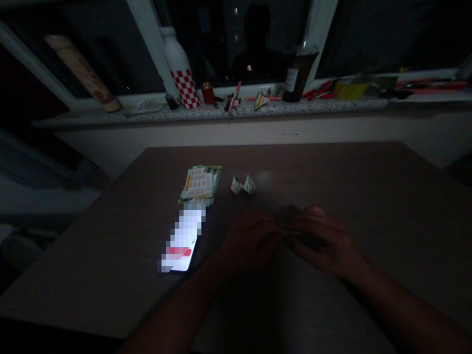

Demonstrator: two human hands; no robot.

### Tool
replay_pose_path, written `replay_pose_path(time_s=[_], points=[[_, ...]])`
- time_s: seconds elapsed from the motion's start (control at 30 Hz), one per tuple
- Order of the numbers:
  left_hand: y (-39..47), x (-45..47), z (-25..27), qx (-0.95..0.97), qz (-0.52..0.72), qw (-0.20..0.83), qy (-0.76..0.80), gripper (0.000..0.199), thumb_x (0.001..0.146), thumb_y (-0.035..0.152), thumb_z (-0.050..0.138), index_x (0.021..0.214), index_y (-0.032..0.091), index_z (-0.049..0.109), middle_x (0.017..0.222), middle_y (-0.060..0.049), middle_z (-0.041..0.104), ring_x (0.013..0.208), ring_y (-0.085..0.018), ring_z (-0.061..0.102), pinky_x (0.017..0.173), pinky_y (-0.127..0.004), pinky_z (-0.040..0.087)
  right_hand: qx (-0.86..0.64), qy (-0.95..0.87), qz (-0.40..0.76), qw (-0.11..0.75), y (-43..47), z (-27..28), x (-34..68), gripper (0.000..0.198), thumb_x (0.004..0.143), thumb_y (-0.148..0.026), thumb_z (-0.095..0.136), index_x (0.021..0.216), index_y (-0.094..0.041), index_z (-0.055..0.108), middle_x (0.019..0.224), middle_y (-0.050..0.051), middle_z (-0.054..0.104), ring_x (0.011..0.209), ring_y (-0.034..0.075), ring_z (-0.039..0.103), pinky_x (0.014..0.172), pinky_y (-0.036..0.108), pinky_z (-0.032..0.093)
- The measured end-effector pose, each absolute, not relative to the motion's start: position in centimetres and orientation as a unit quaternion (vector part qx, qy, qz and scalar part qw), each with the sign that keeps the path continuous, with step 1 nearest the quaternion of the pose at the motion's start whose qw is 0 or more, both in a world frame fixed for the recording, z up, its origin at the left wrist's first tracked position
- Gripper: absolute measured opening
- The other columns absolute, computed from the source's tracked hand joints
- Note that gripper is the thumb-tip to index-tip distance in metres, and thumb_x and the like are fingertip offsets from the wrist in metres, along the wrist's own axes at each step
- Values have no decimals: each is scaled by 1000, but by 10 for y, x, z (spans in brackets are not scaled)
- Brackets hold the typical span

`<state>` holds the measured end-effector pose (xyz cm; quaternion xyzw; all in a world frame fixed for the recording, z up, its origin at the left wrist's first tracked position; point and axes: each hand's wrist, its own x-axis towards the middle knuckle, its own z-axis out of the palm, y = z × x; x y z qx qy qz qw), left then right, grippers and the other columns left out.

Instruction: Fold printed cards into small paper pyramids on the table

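My left hand (pixel 254 236) and my right hand (pixel 322 238) meet low over the table, fingers bent and tips close together. Pinched between them is a small piece of folded paper (pixel 290 233), seen as a thin pale edge; the dim light and my fingers hide most of it. Beyond my left hand stand two little folded paper shapes (pixel 243 185), pointed and side by side. A stack of printed paper sheets (pixel 200 183) lies to their left. Just below the stack rests a phone (pixel 182 241) with its screen lit, left of my left wrist.
The brown wooden table (pixel 350 172) reaches a wall under a dark window. On the stone sill (pixel 155 115) are a red-and-white checked bottle (pixel 182 73), a small reddish jar (pixel 208 93), a dark pouch (pixel 295 76), a leaning tube (pixel 83 73) and several pens and tools.
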<state>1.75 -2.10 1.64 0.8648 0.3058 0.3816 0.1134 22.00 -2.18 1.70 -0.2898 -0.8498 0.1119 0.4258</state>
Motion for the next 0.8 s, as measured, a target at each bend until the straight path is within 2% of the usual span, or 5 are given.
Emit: replay_pose_path(time_s=[0.2,0.37,0.53,0.8], points=[[-22,17,14,846,417,140,302,6,83,20,54,84,17,59,79,-4,66,77,-15,60,73,-30,49,-280,-847,90,443,-21,17,220,20,70,-6,65,84,-18,60,70,4,64,65,17,60,65,35,46],[-24,21,10,849,408,109,319,8,81,24,58,85,17,60,79,-4,66,76,-16,60,73,-30,47,-282,-848,50,447,-21,15,217,19,67,-6,66,80,-18,58,66,2,62,61,16,57,63,34,45],[-22,23,8,859,413,88,291,3,81,18,57,80,16,60,73,-2,65,71,-14,58,69,-27,46,-285,-847,45,447,-23,14,214,19,67,-8,67,80,-17,58,67,3,62,62,17,57,63,34,44],[-24,20,9,879,398,75,252,5,82,15,56,82,14,61,76,-3,65,71,-13,57,67,-25,45,-271,-844,55,460,-23,14,210,17,68,-10,66,77,-18,56,65,2,61,62,16,57,63,33,43]])
